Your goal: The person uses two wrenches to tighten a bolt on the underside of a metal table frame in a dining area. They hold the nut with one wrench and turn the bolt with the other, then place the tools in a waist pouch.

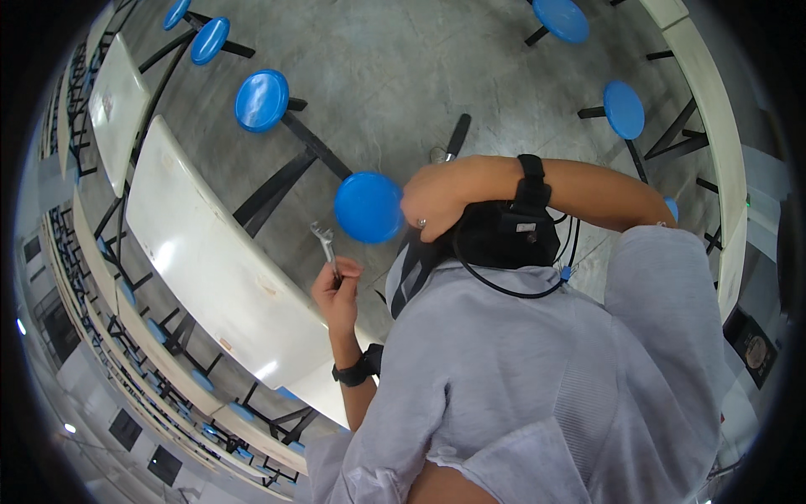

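Observation:
My left hand (pixel 337 290) is raised in front of me, closed around the shank of a small silver open-ended wrench (pixel 324 238) whose jaw points up. A black band sits on that wrist. My right hand (pixel 434 198) is lifted to my head, fingers curled over the front of the black headgear (pixel 504 235); a black strap wraps that wrist and a black cable loops below the headgear. My grey long-sleeved top (pixel 537 378) fills the lower right. A blue round stool (pixel 368 207) lies just beyond both hands.
A long white table (pixel 201 252) runs diagonally at the left, with more white tables behind it. Several blue round stools (pixel 261 100) on black frames stand on the grey concrete floor (pixel 403 67). Another white table edge (pixel 722 160) curves along the right.

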{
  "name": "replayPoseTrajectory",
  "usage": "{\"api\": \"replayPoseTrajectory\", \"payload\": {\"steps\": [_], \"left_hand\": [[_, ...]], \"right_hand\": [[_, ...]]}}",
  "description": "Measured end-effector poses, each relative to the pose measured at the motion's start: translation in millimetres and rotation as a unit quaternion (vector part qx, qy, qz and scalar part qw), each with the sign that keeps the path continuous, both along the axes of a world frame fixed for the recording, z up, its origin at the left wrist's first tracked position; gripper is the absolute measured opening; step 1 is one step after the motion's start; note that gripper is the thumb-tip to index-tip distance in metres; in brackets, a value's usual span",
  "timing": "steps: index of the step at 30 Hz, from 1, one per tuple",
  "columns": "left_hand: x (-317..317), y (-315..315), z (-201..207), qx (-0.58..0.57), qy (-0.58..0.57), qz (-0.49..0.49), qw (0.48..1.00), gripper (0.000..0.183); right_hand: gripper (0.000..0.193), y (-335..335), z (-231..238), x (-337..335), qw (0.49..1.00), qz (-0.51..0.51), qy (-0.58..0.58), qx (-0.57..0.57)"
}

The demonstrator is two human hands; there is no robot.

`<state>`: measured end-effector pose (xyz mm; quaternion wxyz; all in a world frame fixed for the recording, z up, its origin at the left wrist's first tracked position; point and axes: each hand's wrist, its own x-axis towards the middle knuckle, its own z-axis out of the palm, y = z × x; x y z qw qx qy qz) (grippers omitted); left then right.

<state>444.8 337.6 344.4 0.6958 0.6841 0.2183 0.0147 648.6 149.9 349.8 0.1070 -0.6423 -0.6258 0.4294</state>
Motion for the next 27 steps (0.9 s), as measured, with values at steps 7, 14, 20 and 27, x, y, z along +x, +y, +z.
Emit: {"api": "replayPoseTrajectory", "payload": {"steps": [7,14,20,27], "left_hand": [[34,-20,1,-0.045,0.013,-0.087,0.995,0.015],[72,-41,7,0.084,0.010,-0.178,0.981,0.018],[95,-74,15,-0.064,0.055,-0.190,0.978,0.025],[105,-79,7,-0.063,0.056,-0.239,0.967,0.022]], "right_hand": [[0.021,-95,24,33,0.966,-0.254,0.019,0.049],[0.036,-196,55,-18,0.920,-0.380,0.082,-0.048],[0.020,-225,41,-78,0.881,-0.473,0.019,0.007],[0.011,-247,45,-83,0.851,-0.513,0.104,0.039]]}}
